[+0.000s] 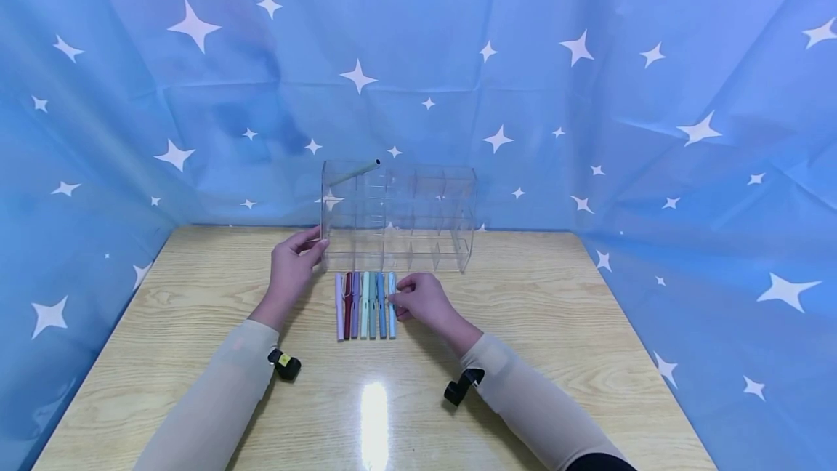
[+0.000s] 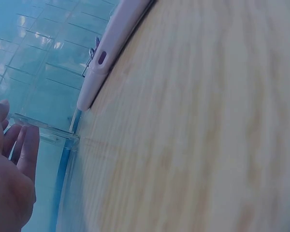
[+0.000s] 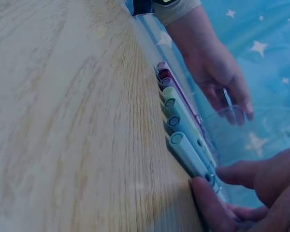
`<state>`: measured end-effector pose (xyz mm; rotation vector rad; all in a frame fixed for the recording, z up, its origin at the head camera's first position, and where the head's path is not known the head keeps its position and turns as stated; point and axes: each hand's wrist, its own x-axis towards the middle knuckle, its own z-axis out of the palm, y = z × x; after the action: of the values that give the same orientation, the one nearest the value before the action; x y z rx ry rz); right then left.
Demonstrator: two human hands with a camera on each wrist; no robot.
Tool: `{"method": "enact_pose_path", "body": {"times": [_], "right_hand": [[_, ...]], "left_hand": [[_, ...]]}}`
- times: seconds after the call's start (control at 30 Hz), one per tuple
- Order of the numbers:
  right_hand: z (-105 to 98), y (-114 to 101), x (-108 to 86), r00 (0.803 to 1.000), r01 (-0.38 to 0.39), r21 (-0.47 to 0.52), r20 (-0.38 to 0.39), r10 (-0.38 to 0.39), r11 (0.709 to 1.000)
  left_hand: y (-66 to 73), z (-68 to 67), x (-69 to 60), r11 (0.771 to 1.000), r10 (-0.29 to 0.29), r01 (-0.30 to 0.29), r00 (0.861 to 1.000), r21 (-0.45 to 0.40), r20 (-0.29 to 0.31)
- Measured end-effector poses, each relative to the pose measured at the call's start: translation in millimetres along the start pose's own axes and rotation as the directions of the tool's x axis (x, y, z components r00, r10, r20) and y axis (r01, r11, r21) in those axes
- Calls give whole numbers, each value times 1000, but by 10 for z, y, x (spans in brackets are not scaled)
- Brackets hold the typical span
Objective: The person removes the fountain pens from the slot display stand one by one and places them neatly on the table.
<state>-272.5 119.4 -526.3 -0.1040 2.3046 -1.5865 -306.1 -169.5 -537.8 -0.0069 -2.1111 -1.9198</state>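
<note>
My left hand (image 1: pixel 296 264) holds the left side wall of a clear plastic organizer (image 1: pixel 369 262), thumb at the front and fingers around the outside. Several capped pens lie side by side in front of it, from a lilac pen (image 1: pixel 339 307) and a dark red pen (image 1: pixel 349 307) to a blue pen (image 1: pixel 381 311). At the right end of the row, my right hand (image 1: pixel 423 299) pinches a light blue pen (image 3: pixel 187 151) near its clip end. The pen still lies on the table. A pale green pen (image 1: pixel 355 173) leans in the organizer's top left compartment.
The organizer has several rows of compartments and stands near the back edge of the wooden table (image 1: pixel 543 325). Behind it hangs a blue curtain (image 1: pixel 445 35) with white stars. Each forearm wears a small black wrist camera (image 1: pixel 285 365).
</note>
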Motion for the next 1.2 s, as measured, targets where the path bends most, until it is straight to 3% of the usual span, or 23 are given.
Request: {"method": "enact_pose_path", "body": {"times": [0.37,1.2], "right_hand": [[10,-22,10,1000,-9,4,25,9,1000],[-30,-62,-18,1000,0,-37,-3,0,999]], "left_hand": [[-39,2,24,1000,-3,3,1000,6,-6],[-43,-10,11,1000,15,-15,1000,6,0]]}}
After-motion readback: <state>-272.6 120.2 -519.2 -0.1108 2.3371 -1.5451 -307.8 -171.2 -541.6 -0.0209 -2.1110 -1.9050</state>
